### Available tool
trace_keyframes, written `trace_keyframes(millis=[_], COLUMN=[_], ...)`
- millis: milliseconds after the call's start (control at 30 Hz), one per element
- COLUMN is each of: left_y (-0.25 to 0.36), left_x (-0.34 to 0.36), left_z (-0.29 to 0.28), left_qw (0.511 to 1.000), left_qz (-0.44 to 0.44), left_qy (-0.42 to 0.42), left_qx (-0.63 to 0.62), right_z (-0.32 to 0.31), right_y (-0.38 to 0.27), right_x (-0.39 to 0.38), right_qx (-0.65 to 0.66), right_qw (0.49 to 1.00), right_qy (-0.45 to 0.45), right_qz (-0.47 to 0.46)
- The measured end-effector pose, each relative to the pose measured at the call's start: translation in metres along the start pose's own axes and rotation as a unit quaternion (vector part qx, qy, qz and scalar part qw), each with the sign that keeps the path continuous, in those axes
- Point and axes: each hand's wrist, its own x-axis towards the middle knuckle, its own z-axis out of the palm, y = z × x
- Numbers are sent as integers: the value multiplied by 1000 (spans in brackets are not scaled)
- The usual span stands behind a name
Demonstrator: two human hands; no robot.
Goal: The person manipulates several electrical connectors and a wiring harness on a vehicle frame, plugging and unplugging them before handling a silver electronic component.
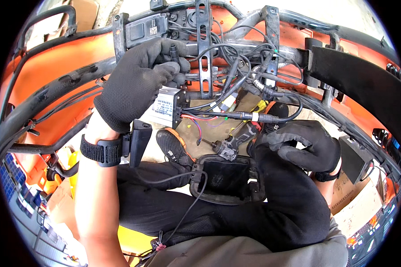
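Observation:
My left hand point(131, 82), in a black knit glove, is raised to the tube frame. Its thumb and fingers close around a black cylindrical cable connector point(174, 52). Just below it sits a silver finned controller box point(167, 107) with a label and several wires. My right hand point(307, 144), gloved too, hovers over my right knee with its fingers loosely curled. A gap shows between thumb and fingers, and nothing is visible in them. To its left runs a thick black cable with a joined connector point(254, 116). A tangled wiring harness point(240, 62) hangs from the frame.
A cordless drill point(236, 141) lies on the floor between my shoes. Near it is an open black bin point(227, 178). Dark frame tubes point(71, 80) and a slotted metal bracket point(204, 49) cross in front of orange body panels point(87, 53). A cardboard box point(356, 202) stands at right.

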Motion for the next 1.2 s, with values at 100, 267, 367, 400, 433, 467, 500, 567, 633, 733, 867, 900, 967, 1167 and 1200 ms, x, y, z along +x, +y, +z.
trace_keyframes(millis=[100,267,367,400,433,467,500,567,633,733,867,900,967,1167,1200], left_y=[-3,-7,-4,-8,-10,-12,-14,-15,-12,-17,-8,-7,-9,-10,-11], left_x=[1,1,2,1,2,3,2,4,5,4,3,4,1,2,3], left_z=[1,-1,-1,-3,-6,-7,-8,-8,-7,-8,-6,-6,-5,-6,-6], left_qw=[1000,1000,999,1000,1000,999,999,999,999,999,1000,1000,1000,999,998], left_qz=[-1,17,18,15,16,22,29,33,24,33,15,13,3,14,26], left_qy=[5,8,15,-5,-26,-26,-25,-26,-24,-18,-15,-12,0,37,45], left_qx=[-9,-25,-23,-13,-3,3,9,13,9,-8,1,-5,-18,15,31], right_z=[-1,2,4,6,5,4,5,10,15,15,13,13,13,10,10], right_y=[-7,-22,-24,-24,-22,-20,-17,-10,-4,-1,-3,-2,-2,-6,-6], right_x=[1,-1,0,0,3,9,13,15,20,21,20,18,20,21,21], right_qx=[8,25,15,63,41,20,-2,-20,-37,-25,1,13,4,8,6], right_qw=[1000,995,989,989,994,997,997,997,994,993,994,994,993,993,993], right_qy=[22,101,148,131,91,51,11,-32,-56,-69,-50,-40,-45,-50,-47], right_qz=[-14,6,-18,-14,-33,-53,-72,-68,-85,-91,-99,-97,-105,-103,-108])
